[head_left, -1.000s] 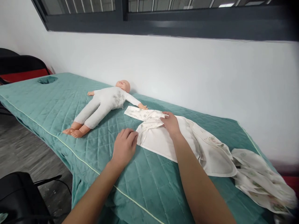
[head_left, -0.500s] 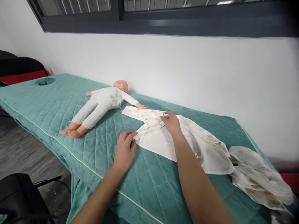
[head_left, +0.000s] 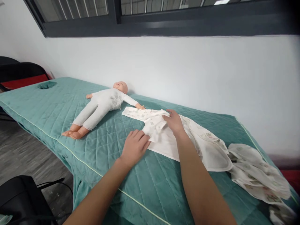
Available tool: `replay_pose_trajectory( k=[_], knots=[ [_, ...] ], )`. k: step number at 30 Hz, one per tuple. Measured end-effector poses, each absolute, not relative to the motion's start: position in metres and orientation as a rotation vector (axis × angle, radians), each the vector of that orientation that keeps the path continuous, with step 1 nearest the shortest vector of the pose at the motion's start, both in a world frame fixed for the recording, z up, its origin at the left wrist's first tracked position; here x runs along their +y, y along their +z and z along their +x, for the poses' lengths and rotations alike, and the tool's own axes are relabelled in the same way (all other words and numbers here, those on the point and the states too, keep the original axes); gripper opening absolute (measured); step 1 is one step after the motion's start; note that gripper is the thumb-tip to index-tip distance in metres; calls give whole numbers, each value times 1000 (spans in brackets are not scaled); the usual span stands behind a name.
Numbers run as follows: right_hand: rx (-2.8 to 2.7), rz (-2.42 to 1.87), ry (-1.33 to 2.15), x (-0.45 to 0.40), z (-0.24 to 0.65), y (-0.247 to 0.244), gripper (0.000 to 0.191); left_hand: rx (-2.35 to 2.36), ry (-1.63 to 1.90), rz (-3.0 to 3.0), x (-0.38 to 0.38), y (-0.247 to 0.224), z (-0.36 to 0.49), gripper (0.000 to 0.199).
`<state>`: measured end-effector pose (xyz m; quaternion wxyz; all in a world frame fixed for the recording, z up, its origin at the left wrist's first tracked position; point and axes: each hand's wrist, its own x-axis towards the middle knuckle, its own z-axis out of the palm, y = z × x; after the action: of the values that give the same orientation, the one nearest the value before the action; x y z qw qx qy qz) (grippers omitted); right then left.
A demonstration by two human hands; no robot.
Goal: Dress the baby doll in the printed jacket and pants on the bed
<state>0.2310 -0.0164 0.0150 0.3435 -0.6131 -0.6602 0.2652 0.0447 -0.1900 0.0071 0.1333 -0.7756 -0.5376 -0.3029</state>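
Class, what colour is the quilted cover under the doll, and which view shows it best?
The quilted cover is muted green; the head view shows it best.

a lone head view, fairly close, forward and down past left hand (head_left: pixel 136 146) and right hand (head_left: pixel 173 122) toward the wall (head_left: pixel 164 68)

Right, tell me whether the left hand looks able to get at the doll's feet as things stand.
Likely yes: between the left hand and the doll's feet lies only green cover, though any grip on the patterned garment would need releasing first.
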Motion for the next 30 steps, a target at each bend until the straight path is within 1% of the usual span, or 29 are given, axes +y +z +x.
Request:
replay_pose_trajectory(
  k=[4, 9, 11, 14, 21, 23, 26, 28, 30],
  knots=[
    [-1703, -1697, 600, -13, 239, 13, 52, -1409, -735, -2393, -187, 12, 59, 21],
    [-1769, -1844, 509, -16, 240, 13, 53, -1447, -580, -2597, -187, 12, 63, 15],
    [-1802, -1877, 474, -18, 237, 15, 51, -1457, -520, -2642, -185, 14, 64, 18],
    [-1842, -1929, 448, -22, 233, 18, 45, -1531, -487, -2649, -181, 17, 70, 25],
    [-1816, -1998, 428, -24, 235, 23, 44, -1681, -440, -2536, -177, 16, 97, 19],
    [-1799, -1986, 446, -24, 235, 21, 45, -1684, -504, -2497, -180, 15, 101, 21],
    [-1760, -1931, 513, -21, 236, 19, 46, -1807, -740, -2443, -180, 11, 100, 33],
    [-1719, -1864, 588, -19, 235, 19, 44, -1979, -1017, -2396, -177, 9, 93, 42],
    [-1688, -1744, 682, -17, 233, 20, 43, -2182, -1449, -2195, -173, 5, 84, 47]
  ],
)
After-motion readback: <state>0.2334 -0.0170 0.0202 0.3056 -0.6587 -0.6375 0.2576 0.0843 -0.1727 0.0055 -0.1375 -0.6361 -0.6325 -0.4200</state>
